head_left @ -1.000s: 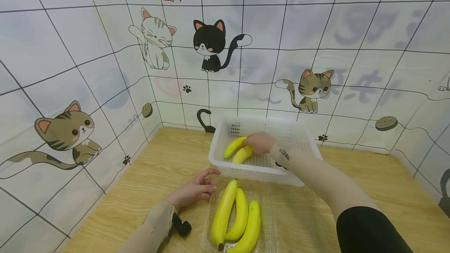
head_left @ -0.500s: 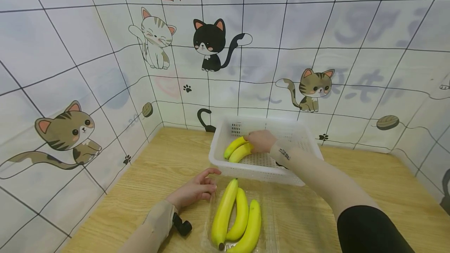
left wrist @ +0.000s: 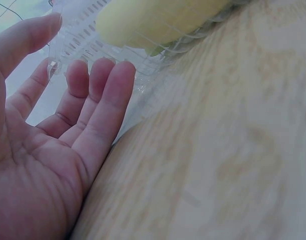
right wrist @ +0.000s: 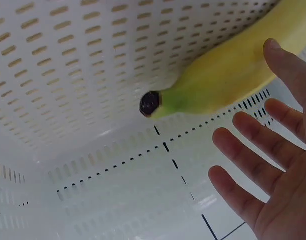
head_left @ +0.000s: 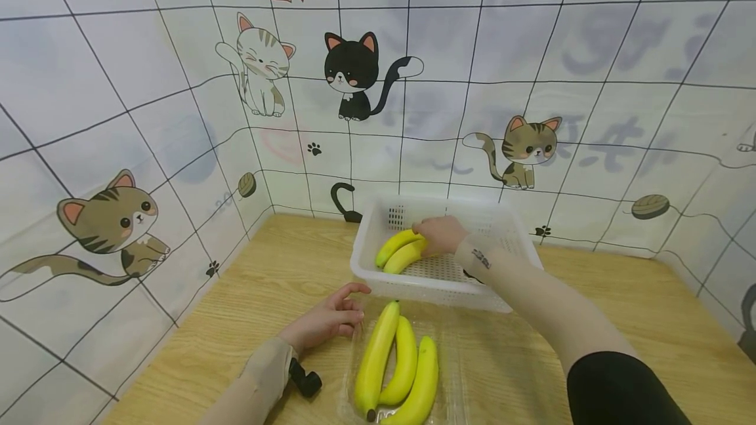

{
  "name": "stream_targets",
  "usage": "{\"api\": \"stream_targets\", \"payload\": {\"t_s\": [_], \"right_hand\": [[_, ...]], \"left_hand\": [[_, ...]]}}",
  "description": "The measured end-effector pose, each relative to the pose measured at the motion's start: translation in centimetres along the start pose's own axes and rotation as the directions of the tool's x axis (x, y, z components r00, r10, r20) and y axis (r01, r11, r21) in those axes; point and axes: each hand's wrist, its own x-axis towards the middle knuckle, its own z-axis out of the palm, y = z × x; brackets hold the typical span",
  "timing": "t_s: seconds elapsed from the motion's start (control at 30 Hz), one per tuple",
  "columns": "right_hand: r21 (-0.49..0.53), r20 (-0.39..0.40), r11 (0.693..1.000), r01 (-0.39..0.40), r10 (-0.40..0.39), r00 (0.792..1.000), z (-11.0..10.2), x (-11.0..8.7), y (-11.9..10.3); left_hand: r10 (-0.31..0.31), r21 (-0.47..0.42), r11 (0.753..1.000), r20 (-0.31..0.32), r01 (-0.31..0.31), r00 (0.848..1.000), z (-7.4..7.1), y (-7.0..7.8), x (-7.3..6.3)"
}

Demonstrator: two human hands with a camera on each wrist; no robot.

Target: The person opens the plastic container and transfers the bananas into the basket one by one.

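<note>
My right grip [head_left: 441, 236] spread wide beside bananas [head_left: 404, 258] at nine o'clock in the basket [head_left: 437, 290]. My left grip [head_left: 323, 324] lay loosely wide at the tray's [head_left: 447, 372] ten o'clock.

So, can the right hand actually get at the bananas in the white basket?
Most likely yes. The right hand is inside the white basket, right by the bananas. The basket is open on top, its walls don't come between them, and nothing else seems to block the way.

Bananas [head_left: 407, 359] are yellow, basket [head_left: 425, 289] white, wall [head_left: 437, 103] cat-patterned.
</note>
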Motion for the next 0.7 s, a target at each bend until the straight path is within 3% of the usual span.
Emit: {"api": "stream_targets", "payload": {"t_s": [0.2, 0.37, 0.7], "right_hand": [[0.008, -0.001, 1.000, -0.022, 0.022, 1.000, -1.1, -0.4, 0.3], [0.043, -0.056, 0.999, -0.017, 0.019, 0.998, -3.0, -1.1, 0.1], [0.056, -0.162, 0.994, 0.092, -0.082, 0.983, -6.3, -3.5, -0.8]], "left_hand": [[-0.009, 0.001, 1.000, -0.003, 0.009, 1.000, 0.0, -0.1, 0.0], [0.005, 0.006, 1.000, 0.003, -0.005, 1.000, 0.1, 0.0, -0.2], [0.005, -0.006, 1.000, 0.018, -0.005, 1.000, 0.0, 0.1, -0.1]]}}
